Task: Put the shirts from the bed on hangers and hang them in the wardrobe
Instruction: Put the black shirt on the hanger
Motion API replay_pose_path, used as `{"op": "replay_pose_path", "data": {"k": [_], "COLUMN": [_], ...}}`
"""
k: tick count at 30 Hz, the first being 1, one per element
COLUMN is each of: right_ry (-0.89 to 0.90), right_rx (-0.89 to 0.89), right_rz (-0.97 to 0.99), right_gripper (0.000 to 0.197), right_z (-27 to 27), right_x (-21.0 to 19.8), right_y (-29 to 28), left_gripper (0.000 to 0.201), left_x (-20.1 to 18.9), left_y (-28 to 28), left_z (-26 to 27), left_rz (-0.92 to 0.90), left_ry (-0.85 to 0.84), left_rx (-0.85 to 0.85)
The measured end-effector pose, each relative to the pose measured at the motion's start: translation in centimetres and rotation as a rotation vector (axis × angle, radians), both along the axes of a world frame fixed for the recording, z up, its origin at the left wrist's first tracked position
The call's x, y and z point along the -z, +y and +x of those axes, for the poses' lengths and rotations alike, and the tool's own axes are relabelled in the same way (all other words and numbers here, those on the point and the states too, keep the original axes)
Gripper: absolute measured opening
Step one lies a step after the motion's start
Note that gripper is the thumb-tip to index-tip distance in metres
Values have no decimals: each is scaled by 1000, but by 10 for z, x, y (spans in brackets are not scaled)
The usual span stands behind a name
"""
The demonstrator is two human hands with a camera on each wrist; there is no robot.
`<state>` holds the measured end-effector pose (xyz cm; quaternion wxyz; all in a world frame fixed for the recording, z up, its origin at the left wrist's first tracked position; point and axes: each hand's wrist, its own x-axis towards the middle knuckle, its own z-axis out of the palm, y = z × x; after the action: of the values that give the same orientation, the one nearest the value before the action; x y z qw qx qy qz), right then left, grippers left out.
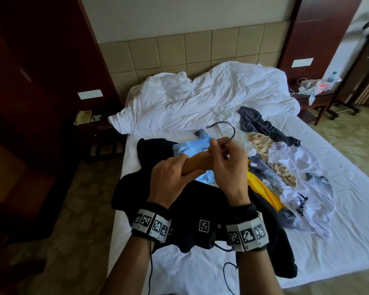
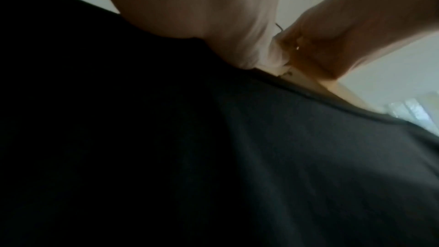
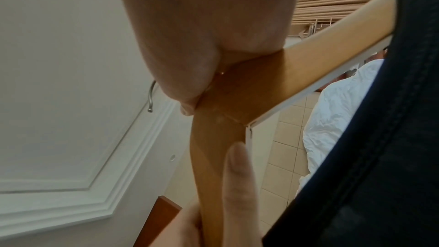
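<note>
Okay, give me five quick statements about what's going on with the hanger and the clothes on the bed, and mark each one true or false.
1. Both hands hold the wooden hanger. True: the left hand grips one arm of it, the right hand holds it near the hook.
2. The hanger lies flat on the bed. False: it is held up above the clothes.
3. A black shirt lies under the hands. True.
4. The hook is plastic. False: it is bare metal.
5. The white printed shirt lies left of the black one. False: it lies to the right.
</note>
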<state>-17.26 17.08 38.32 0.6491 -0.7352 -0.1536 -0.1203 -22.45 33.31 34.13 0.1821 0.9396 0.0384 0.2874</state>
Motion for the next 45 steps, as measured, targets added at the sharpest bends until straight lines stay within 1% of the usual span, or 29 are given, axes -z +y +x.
{"op": "replay_pose_path", "data": {"k": [2,5,7,10,13,14,16,19,24,26,29,31,32,34,37,39,40,41,42,43,44,45], "right_ry": [-10,-20,-35,-47,-45,-46,-55,-67,-66,-42,-43,-53,-55,-69,-96,-88,-66,-52,-34,1,36,66], "right_rx": [25,40,27,1,-23,-27,-35,-30,-51,-82,-125,-142,-156,-187,-262,-284,-251,-186,-95,13,114,181], "right_rz": [-2,16,32,24,18,23,29,30,19,5,-5,-17,-26,-41,-51,-98,-179,-302,-433,-523,-537,-505], "right_gripper": [23,24,23,24,24,23,22,21,17,17,17,18,18,18,18,24,32,44,55,61,62,61], "right_z": [1,2,2,3,5,6,7,7,6,6,2,-2,-3,-7,-5,6,14,21,27,30,33,35], "right_x": [0,-1,-2,-4,-3,-2,-2,-1,4,6,6,6,5,4,5,14,25,36,48,61,73,83], "right_y": [-3,-9,-12,-12,-14,-15,-18,-18,-11,-9,-4,1,4,7,-4,-22,-32,-42,-51,-59,-65,-71], "left_gripper": [59,52,51,51,39,43,56,57,62,56,38,48,48,40,44,46,46,46,46,45,43,41], "left_x": [8,21,27,28,23,22,20,25,32,28,19,15,14,12,11,10,7,4,-1,-5,-9,-12], "left_y": [7,21,29,35,41,45,53,66,77,75,58,44,36,27,30,33,36,39,42,45,47,47], "left_z": [0,-2,-6,-15,-25,-27,-30,-30,-32,-34,-37,-34,-31,-26,-24,-26,-27,-27,-27,-26,-25,-23], "left_rz": [14,133,164,106,44,47,43,36,18,60,128,134,130,109,124,168,171,159,143,137,142,157], "left_ry": [-37,-150,-180,-147,-138,-125,-89,-98,-32,-6,56,117,128,109,62,9,-13,-34,-51,-67,-82,-93], "left_rx": [-2,1,-6,-47,-109,-126,-149,-163,-152,-115,6,75,79,54,46,40,22,2,-16,-26,-26,-18]}}
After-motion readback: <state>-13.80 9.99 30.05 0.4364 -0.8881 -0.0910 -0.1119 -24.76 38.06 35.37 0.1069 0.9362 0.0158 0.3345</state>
